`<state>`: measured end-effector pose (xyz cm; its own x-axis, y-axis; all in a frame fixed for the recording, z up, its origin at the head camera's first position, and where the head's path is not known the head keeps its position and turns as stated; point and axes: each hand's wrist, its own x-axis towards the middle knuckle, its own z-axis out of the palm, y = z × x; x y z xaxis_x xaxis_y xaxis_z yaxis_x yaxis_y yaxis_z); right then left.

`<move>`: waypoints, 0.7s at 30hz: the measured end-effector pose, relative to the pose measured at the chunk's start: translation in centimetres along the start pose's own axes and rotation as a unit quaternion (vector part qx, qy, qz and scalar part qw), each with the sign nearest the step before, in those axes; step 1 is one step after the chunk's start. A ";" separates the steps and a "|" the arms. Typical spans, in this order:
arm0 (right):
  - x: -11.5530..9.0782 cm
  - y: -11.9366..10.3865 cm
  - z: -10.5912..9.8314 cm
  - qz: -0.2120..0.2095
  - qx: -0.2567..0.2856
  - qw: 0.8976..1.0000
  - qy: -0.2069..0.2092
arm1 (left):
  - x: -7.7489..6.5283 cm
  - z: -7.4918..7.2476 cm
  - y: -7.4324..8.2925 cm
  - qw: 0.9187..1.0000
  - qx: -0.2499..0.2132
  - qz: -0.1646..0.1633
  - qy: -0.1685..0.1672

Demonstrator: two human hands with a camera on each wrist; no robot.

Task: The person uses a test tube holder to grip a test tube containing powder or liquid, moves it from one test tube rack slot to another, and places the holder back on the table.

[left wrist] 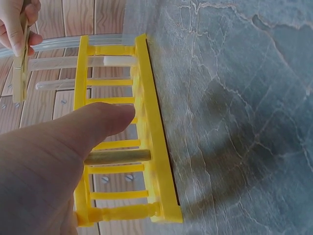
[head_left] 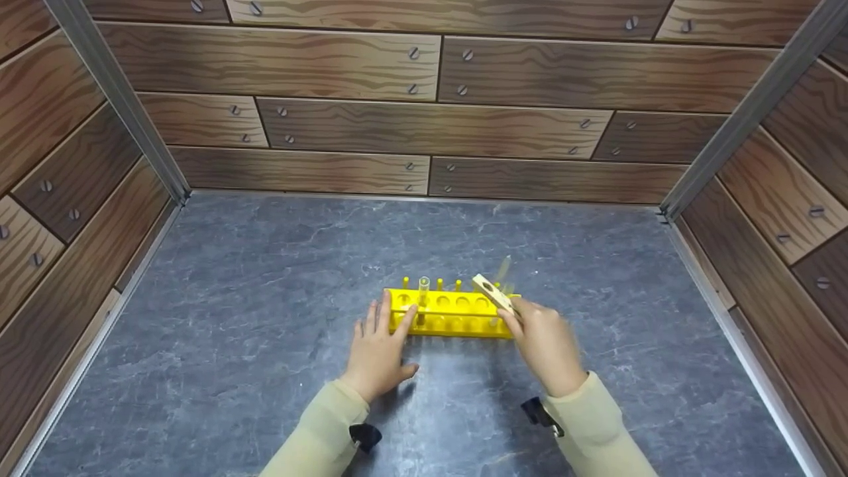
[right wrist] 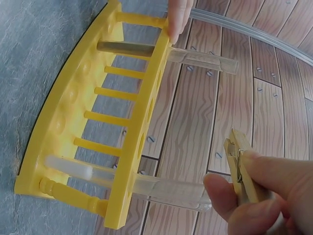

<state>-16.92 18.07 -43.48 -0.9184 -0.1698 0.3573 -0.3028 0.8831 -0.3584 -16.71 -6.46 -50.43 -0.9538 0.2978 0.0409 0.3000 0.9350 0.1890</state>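
Note:
A yellow test tube rack stands in front of both hands. My left hand rests its fingers on the rack's left end, thumb held out to the side. In the rack's left part, a test tube with dark olive contents in its lower end stands upright. Another test tube, with white contents near its bottom, stands at the right end. Behind that, a clear tube shows a rounded end. My right hand pinches a wooden clothespin above the rack's right end, apart from the tubes.
Several yellow pegs rise along the rack's back edge. The rack stands on a grey marbled tabletop. Wood-patterned panels wall in the back and both sides, with metal strips at the corners.

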 end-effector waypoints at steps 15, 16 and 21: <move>0.3 -0.2 0.5 -0.012 0.013 1.000 0.003 | 0.0 -0.2 0.1 1.000 -0.004 0.002 -0.011; 0.3 -0.2 0.5 -0.015 0.015 1.000 0.004 | 0.0 -0.2 0.1 1.000 -0.001 0.003 -0.011; 0.4 -0.4 0.6 -0.020 0.010 1.000 0.006 | 0.0 -0.3 0.1 1.000 0.000 0.002 -0.013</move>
<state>-17.32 17.39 -43.70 -0.9019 -0.1997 0.3829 -0.3452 0.8662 -0.3612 -16.74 -6.44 -50.09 -0.9519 0.3061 0.0165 0.3036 0.9339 0.1890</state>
